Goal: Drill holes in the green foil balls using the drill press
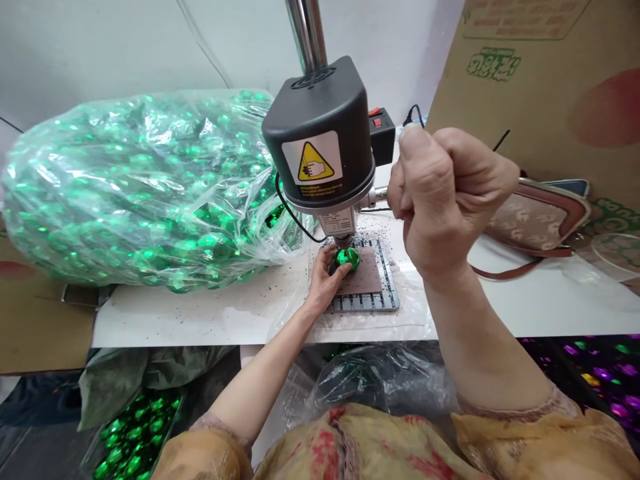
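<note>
A shiny green faceted ball (349, 259) sits under the black drill press (320, 133), the left hand (324, 280) clamping its fingers on it; the right hand (443, 193) wraps its fingers round the silver metal lever (381, 194). A clear plastic bag (283, 245) crowds the left, a brown cardboard box (540, 107) the right.

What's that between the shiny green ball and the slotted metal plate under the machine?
A flat brown board lies between the green ball, which the left hand holds, and the slotted metal plate; the head view shows it.
</note>
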Available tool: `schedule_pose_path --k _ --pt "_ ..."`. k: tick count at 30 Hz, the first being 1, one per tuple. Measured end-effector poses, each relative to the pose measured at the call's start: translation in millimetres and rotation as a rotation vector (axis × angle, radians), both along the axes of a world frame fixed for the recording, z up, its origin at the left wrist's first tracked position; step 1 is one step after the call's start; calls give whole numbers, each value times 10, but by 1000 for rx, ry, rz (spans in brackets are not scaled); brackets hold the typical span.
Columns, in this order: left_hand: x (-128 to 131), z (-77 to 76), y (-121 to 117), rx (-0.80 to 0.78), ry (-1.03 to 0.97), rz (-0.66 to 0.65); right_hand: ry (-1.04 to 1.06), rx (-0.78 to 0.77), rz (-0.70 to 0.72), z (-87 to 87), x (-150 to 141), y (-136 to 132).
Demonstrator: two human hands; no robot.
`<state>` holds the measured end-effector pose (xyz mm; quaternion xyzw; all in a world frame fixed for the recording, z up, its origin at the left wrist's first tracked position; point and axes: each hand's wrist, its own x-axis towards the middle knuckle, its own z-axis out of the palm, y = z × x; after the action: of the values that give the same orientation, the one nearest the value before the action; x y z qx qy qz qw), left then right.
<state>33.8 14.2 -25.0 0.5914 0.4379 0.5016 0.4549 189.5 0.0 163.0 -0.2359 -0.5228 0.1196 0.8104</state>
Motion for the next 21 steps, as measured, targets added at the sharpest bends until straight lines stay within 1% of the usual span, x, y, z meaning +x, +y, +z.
schedule_pose_path --k 4,8,11,15,17,21 --pt "-72 -25 44 18 82 -21 0 -7 -3 -15 1 8" --pt "-189 -14 89 41 93 -95 0 -15 0 -18 3 16" --pt "-237 -16 110 64 100 -106 -3 -15 -3 -13 1 16" --pt "-209 -11 87 95 134 -65 -21 -8 -38 0 -3 10" --pt "-171 13 51 116 186 -52 -13 11 -31 7 -5 12" --pt "-90 80 -37 154 281 -81 26 83 11 7 -8 35"
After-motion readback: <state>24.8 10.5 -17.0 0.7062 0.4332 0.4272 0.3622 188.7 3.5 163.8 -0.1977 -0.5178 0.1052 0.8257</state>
